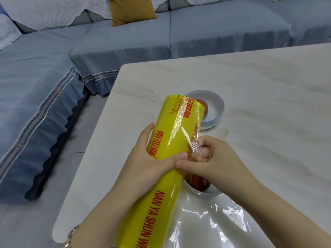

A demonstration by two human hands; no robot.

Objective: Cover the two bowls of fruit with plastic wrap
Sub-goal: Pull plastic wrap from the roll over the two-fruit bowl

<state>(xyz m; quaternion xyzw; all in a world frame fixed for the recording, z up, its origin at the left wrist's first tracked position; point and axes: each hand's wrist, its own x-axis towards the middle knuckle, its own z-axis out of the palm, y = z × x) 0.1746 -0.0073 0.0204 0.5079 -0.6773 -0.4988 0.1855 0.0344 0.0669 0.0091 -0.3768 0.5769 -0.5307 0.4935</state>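
**A:** How far along is the covering?

**B:** Early, I judge. The far bowl (221,102), at one o'clock from the roll of plastic wrap (172,140), sits open with a red fruit (204,107) inside and no wrap over it. The near bowl (213,194), at five o'clock and partly under the right hand (211,158), also holds something red. I see no film sealed on its rim.

**A:** And the hands?

**B:** The left hand (148,158) is wrapped round the roll's middle, holding it tilted above the table (250,77). The right hand's fingers are curled, pinching the loose film (195,140) just beside the roll.

**A:** Is any sheet out?

**B:** A glossy stretch lies on the table at five o'clock, low in view. Whether it touches the near bowl I cannot tell. Pulling, tearing and pressing down seem left for both bowls.

**A:** Anything in the way?

**B:** The roll hides part of the far bowl. A blue sofa (125,42) and a yellow cushion (132,9) lie at eleven to twelve o'clock, well apart.
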